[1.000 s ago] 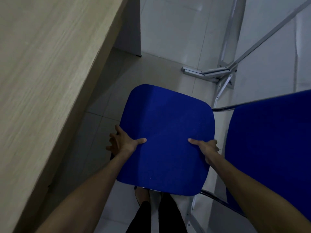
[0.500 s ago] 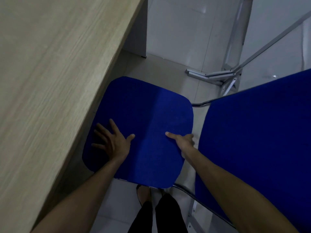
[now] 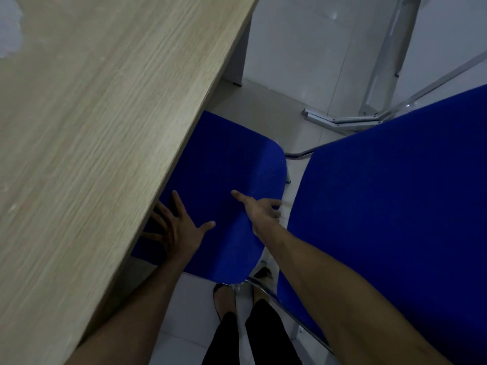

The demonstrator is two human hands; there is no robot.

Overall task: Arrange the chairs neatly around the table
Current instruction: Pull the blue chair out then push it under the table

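A blue fabric chair seat lies low in the middle, its left part tucked under the edge of the light wooden table. My left hand rests flat on the seat with fingers spread, right beside the table edge. My right hand grips the seat's right edge, thumb on top and fingers curled under. The same chair's blue backrest rises large on the right, with its chrome frame showing between seat and backrest.
A grey metal stand with angled legs sits on the tiled floor at the upper right. A grey table leg panel stands behind the seat. My two feet are on the floor below the seat's near edge.
The chair has slid left, its seat now partly under the table. My left hand went from gripping the seat's left edge to lying flat on top; my right hand kept its grip.
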